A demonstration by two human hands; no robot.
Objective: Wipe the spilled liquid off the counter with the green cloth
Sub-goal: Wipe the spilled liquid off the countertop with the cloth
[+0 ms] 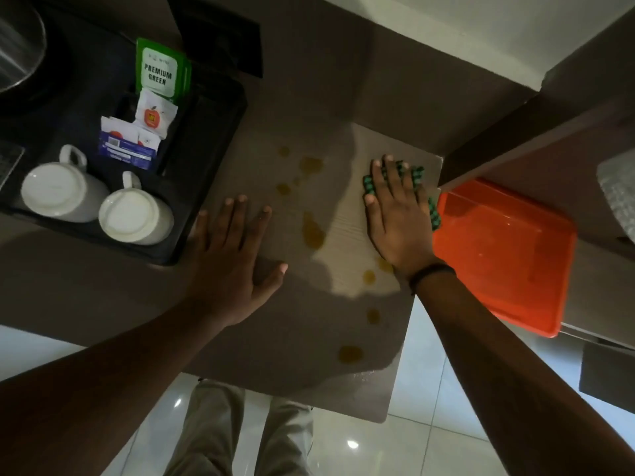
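Observation:
Yellowish drops and puddles of spilled liquid (312,231) are scattered over the brown counter (292,321), from the middle down to the near edge. My right hand (395,214) lies flat, fingers spread, on the green cloth (433,211) at the counter's right side; only the cloth's knobbly edges show around the fingers. My left hand (237,252) rests flat on the counter left of the spill, fingers apart, holding nothing.
A black tray (206,159) at the left holds two upturned white mugs (135,214), tea sachets and a green "Premium Green" packet (159,72). An orange plastic tray (505,252) sits right beside the cloth. Tiled floor and my legs show below the counter's edge.

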